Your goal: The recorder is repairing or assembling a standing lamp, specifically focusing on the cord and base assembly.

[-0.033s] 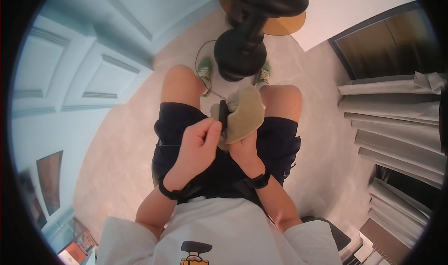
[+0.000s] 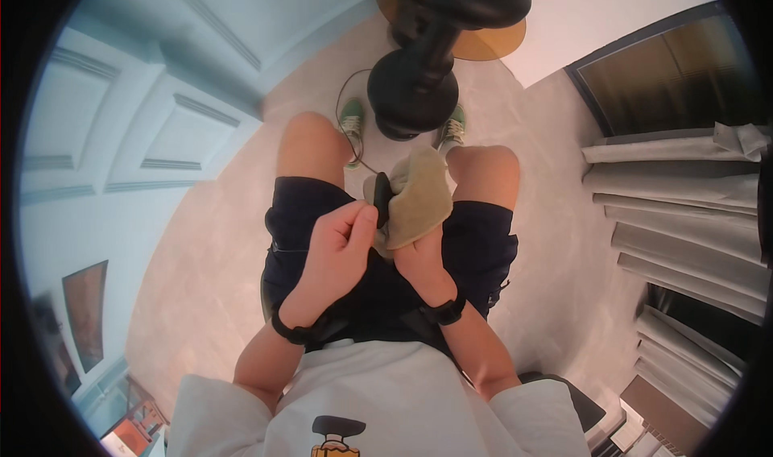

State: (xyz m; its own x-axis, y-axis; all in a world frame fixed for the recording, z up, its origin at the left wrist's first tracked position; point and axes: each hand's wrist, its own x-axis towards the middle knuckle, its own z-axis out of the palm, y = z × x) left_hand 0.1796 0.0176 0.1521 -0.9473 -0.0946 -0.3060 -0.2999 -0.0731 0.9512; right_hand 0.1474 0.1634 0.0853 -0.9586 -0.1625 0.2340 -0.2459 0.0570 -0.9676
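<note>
My left hand point(image 2: 342, 244) is closed, thumb and fingers pinching the lower end of a dark, flat, elongated piece point(image 2: 382, 201). This piece lies against a beige, soft, mitten-like cloth item point(image 2: 423, 199) held up between my knees. My right hand point(image 2: 420, 265) reaches into or under that item from below; its fingers are hidden by the cloth. More beige material shows on the left side of the dark piece. A thin dark cable point(image 2: 340, 95) runs from beside the black stand to near the dark piece; where it ends cannot be made out.
In front of my green shoes point(image 2: 352, 119) stands a bulbous black pedestal point(image 2: 411, 95) with a round amber plate point(image 2: 491, 42). Pale blue panelled doors point(image 2: 181, 127) are on the left. Grey curtains point(image 2: 676, 175) hang at the right. A white surface point(image 2: 572, 22) lies far right.
The cloth item, the dark piece and my left hand have shifted very slightly to the left. My hold on the dark piece looks the same.
</note>
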